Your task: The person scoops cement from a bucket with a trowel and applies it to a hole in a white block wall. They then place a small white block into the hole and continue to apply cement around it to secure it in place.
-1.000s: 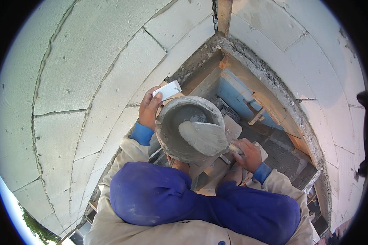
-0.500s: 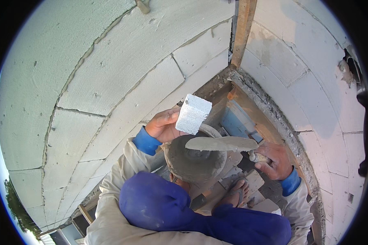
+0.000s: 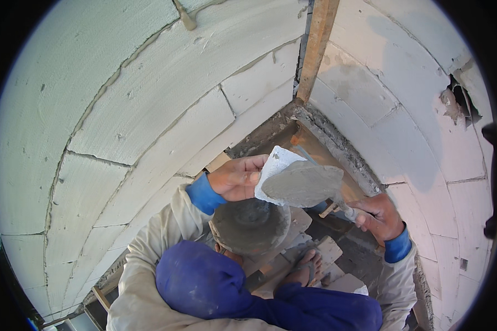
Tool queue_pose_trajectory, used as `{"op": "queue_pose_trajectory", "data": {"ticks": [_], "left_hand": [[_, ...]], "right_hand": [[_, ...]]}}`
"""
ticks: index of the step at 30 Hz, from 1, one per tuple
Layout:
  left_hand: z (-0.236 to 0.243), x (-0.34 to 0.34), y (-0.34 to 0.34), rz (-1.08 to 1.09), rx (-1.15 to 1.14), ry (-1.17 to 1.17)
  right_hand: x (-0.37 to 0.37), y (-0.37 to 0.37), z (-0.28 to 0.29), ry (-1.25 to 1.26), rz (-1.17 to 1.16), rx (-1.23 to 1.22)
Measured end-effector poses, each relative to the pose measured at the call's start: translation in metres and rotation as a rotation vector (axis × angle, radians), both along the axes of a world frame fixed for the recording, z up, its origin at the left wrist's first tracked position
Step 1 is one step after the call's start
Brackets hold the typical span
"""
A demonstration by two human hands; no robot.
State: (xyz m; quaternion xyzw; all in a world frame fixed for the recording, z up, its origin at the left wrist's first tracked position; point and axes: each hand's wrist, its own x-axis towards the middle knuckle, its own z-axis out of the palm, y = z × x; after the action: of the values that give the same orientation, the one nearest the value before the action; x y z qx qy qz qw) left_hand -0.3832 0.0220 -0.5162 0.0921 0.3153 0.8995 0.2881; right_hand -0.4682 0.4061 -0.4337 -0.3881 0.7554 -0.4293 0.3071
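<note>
My left hand [image 3: 241,177] grips a small piece of white aerated concrete block [image 3: 273,170] by its left side. In my right hand [image 3: 382,217] is the handle of a trowel [image 3: 305,183], whose grey, mortar-coated blade lies across the right face of the block piece and hides part of it. Mortar covers the blade's visible side. Just below both hands stands a round bucket [image 3: 286,231] with wet grey mortar [image 3: 243,220] inside.
White block walls rise on the left [image 3: 165,110] and right [image 3: 364,105], meeting at a corner with an upright wooden post [image 3: 317,52]. Block offcuts [image 3: 329,249] lie around my feet. A ragged hole [image 3: 463,99] breaks the right wall.
The block piece has turned and shifted slightly right and down. The trowel blade has tilted, now showing its broad side, and has come against the block. My view has shifted a little.
</note>
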Motion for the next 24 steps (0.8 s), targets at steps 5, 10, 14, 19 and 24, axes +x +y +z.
{"op": "queue_pose_trajectory", "data": {"ticks": [5, 10, 14, 19, 24], "left_hand": [[0.001, -0.016, 0.009, 0.013, -0.004, -0.023], [0.008, -0.031, 0.019, 0.021, -0.047, -0.118], [0.017, -0.048, 0.03, 0.02, -0.052, -0.117], [0.02, -0.068, 0.056, -0.089, -0.136, -0.163], [0.04, -0.11, 0.09, -0.19, -0.162, -0.029]], "right_hand": [[0.003, 0.013, 0.003, -0.195, -0.042, 0.024], [0.013, 0.044, -0.002, -0.272, -0.134, 0.145], [0.025, 0.072, 0.008, -0.31, -0.233, 0.142], [0.033, 0.088, 0.008, -0.295, -0.365, -0.029], [0.04, 0.117, -0.015, -0.354, -0.56, -0.059]]}}
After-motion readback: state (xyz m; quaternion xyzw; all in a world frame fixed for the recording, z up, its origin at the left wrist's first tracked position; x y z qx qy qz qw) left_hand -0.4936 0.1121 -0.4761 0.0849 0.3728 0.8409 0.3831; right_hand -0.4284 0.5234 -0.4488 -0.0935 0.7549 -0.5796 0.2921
